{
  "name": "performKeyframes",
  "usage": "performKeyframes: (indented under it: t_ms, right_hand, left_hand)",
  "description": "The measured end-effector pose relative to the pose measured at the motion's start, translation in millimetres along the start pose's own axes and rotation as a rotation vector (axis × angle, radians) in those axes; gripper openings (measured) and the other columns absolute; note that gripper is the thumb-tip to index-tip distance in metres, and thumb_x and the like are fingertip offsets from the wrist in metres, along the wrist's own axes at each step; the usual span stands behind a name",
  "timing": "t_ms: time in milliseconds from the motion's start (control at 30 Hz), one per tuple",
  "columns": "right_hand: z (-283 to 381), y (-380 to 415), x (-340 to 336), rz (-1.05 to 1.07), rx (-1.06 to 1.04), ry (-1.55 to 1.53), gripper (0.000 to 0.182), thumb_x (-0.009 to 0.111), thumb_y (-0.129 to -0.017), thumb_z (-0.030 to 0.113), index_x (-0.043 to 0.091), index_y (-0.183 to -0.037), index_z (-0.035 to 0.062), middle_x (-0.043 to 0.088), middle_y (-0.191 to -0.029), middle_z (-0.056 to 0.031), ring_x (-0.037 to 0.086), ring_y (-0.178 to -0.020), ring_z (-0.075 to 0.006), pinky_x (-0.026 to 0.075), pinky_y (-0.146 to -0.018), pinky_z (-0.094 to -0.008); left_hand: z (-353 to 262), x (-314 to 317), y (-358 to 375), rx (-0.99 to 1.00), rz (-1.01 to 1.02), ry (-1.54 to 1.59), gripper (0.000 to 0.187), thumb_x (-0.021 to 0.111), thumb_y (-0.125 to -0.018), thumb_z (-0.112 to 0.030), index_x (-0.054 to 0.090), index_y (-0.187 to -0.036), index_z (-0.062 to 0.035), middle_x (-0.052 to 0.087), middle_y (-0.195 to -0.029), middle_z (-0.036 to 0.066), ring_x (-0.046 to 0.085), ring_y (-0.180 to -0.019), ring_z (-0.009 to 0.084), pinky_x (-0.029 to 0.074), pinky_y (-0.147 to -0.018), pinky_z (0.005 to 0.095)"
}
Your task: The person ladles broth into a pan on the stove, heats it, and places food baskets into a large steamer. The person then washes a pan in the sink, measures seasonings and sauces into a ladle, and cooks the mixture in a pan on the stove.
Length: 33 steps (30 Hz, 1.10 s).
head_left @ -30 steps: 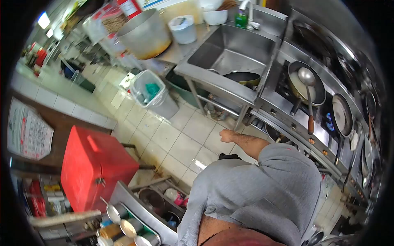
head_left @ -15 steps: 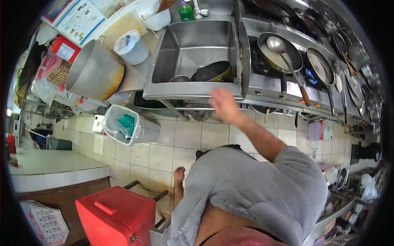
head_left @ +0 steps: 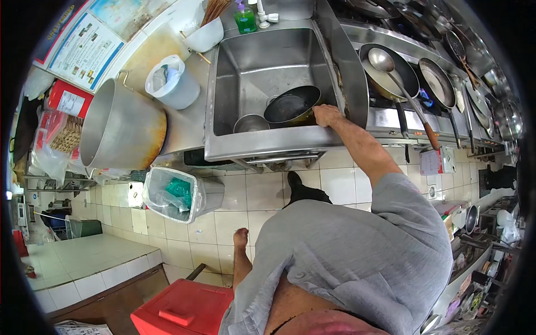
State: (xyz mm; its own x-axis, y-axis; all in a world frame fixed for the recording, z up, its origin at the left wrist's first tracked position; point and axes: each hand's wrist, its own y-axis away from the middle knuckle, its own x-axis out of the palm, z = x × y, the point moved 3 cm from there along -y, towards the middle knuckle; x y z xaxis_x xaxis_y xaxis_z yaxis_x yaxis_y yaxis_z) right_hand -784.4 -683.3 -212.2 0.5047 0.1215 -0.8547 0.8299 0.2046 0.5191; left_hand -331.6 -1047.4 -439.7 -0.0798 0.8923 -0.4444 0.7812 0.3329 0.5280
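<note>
My right hand (head_left: 328, 115) reaches over the front rim of the steel sink (head_left: 223, 146), fingers closed at the right edge of a dark frying pan (head_left: 292, 105). The pan lies tilted in the basin, and its handle is hidden by my hand. Beside it on the left sits a round metal pan (head_left: 251, 123), partly covered by the sink's front wall. My left hand (head_left: 240, 237) hangs low by my side above the tiled floor, fingers curled, with nothing visible in it.
A large metal pot (head_left: 120, 128) and a white plastic bucket (head_left: 177, 86) stand left of the sink. To the right, the stove carries a pan (head_left: 371, 70) with a ladle (head_left: 399, 84) across it. Below are a lined bin (head_left: 209, 201) and a red box (head_left: 184, 307).
My right hand has moved from in front of the sink to the frying pan and closed there. The pan's inside shows more now. The whole view has shifted slightly.
</note>
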Motion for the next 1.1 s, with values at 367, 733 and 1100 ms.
performKeyframes:
  t_ms: [367, 733, 1100]
  right_hand:
    - [1, -139, 45, 0.049, 0.214, -0.272, 0.064, 0.055, -0.076, -0.001, 0.032, -0.132, 0.0188, 0.048, -0.122, -0.0147, 0.046, -0.115, -0.0316, 0.035, -0.091, -0.0503]
    - [72, -233, 120, -0.073, -0.187, -0.466, 0.039, 0.057, -0.077, 0.024, 0.052, -0.109, 0.0028, 0.054, -0.111, -0.0181, 0.052, -0.105, -0.0321, 0.041, -0.088, -0.0423]
    - [176, -258, 170, -0.013, -0.171, -0.554, 0.025, 0.063, -0.072, 0.018, 0.063, -0.091, 0.0011, 0.061, -0.090, -0.0215, 0.060, -0.089, -0.0344, 0.047, -0.081, -0.0423]
  left_hand:
    - [-38, 9, -15, -0.056, -0.025, -0.005, 0.016, 0.055, -0.078, -0.016, 0.062, -0.085, -0.0041, 0.054, -0.063, 0.005, 0.051, -0.053, 0.0171, 0.042, -0.048, 0.0305]
    - [-125, 13, -12, -0.399, -0.289, 0.324, 0.019, 0.057, -0.079, -0.016, 0.060, -0.092, -0.0024, 0.056, -0.068, 0.003, 0.049, -0.055, 0.0108, 0.038, -0.046, 0.0251]
    - [-50, 27, 30, -0.245, -0.174, 0.198, 0.028, 0.041, -0.078, -0.023, 0.045, -0.062, -0.0007, 0.045, -0.056, 0.015, 0.047, -0.052, 0.0197, 0.039, -0.052, 0.0358]
